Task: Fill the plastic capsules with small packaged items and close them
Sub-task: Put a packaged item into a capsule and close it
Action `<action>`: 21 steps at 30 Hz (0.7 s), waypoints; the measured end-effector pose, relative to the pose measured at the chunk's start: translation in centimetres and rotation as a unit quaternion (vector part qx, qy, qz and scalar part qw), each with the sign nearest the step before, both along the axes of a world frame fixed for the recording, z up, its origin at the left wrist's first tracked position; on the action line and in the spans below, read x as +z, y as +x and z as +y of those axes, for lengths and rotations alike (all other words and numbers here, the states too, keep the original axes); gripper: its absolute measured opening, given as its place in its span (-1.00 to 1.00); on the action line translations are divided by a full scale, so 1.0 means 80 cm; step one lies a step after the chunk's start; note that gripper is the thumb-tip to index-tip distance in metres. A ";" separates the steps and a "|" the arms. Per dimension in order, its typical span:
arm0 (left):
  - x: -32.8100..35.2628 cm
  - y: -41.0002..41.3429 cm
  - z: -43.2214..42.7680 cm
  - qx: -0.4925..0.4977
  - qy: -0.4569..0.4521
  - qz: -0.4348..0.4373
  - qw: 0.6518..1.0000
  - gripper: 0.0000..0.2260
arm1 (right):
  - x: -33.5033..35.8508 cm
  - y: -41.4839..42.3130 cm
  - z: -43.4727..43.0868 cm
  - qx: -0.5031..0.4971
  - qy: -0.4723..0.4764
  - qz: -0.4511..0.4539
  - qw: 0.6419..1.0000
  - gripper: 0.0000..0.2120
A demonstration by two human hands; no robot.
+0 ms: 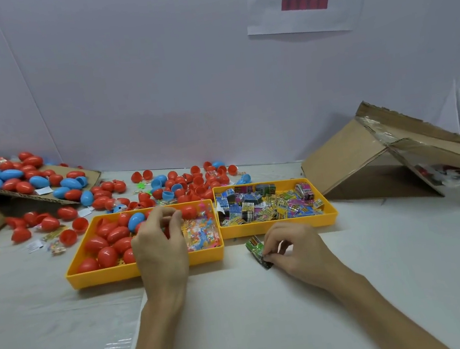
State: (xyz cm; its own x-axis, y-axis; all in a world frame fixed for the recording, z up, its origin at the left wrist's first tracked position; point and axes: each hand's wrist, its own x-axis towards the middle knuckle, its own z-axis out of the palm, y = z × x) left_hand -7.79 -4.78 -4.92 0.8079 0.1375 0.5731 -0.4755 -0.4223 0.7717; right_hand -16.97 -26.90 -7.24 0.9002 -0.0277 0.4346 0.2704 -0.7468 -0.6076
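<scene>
Forearms reach in from the near edge: one hand on a packet, one over the capsules.
The right hand (289, 250) pinches a green packet (259, 251) at the fingertips, low on the white table (272, 316), just before the packet tray (277, 225). The left hand (160, 243) hangs curled over the capsule tray (104, 276) among red capsules (107, 255); whether it holds anything cannot be told. Loose capsules (183, 184) lie scattered behind both trays.
</scene>
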 end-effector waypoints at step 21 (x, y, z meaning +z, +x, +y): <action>-0.023 -0.037 -0.041 -0.266 0.414 0.071 0.868 -0.74 | 0.016 -0.006 -0.012 0.066 0.064 0.118 0.989 -0.85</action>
